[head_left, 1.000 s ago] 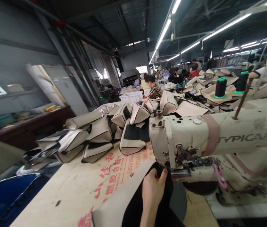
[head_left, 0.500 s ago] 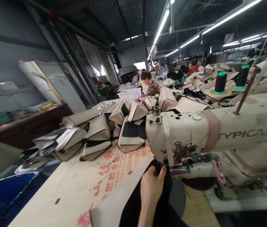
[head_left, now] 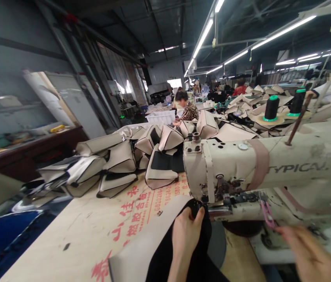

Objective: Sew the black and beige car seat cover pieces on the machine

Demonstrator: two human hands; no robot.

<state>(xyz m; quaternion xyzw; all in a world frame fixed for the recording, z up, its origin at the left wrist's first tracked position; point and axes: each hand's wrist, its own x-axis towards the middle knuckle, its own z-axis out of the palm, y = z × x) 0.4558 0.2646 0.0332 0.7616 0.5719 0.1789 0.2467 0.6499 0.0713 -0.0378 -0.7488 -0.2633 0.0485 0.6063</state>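
My left hand point(head_left: 186, 231) pinches the edge of a black piece of material point(head_left: 165, 250) just in front of the needle area of the sewing machine point(head_left: 224, 164). Joined along that black material is a beige panel point(head_left: 142, 243), spread over the plywood table. At the lower right, my right hand point(head_left: 309, 250) is blurred, its fingertips touching the lower end of a pink loop point(head_left: 268, 214) that hangs on the machine. Whether the fingers grip the loop is unclear.
Beige and black sewn pieces point(head_left: 121, 156) are piled behind the plywood table point(head_left: 74, 239). Black thread spools point(head_left: 271, 108) stand behind the machine. A blue container point(head_left: 7, 239) is at the lower left. A person point(head_left: 189, 109) sits beyond the pile.
My right hand has come in from the right edge to the pink loop. My left hand still holds the material in nearly the same place. The view has shifted slightly.
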